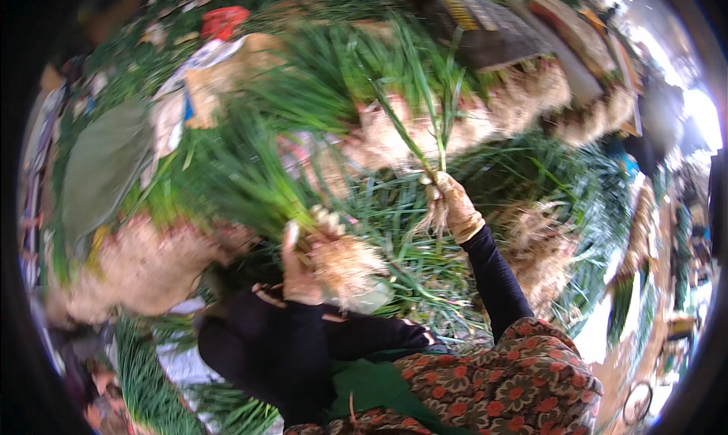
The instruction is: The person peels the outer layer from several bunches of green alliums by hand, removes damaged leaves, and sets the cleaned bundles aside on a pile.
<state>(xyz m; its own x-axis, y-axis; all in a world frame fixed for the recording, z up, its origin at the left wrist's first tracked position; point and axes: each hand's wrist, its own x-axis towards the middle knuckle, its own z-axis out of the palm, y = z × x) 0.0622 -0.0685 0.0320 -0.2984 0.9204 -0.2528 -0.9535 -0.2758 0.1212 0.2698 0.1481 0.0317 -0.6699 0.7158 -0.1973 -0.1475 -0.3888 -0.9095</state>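
A thick bunch of green onions (331, 247) is gripped in my left hand (298, 272), its pale roots toward me and its green leaves fanning up to the left. My right hand (453, 206), in a tan glove, is closed round a few thin green onion stalks (425, 143) near their white bases. Their leaves point upward and thin roots hang below the fingers. The two hands are apart, with loose green leaves (425, 264) lying beneath and between them.
Rows of bundled green onions with roots toward me (425, 128) lie ahead. Another root mass (155, 264) lies at left, beside a grey-green sheet (102, 173). A root clump (537, 249) lies right of my right forearm. A dark printed sack (485, 29) covers bundles at the back.
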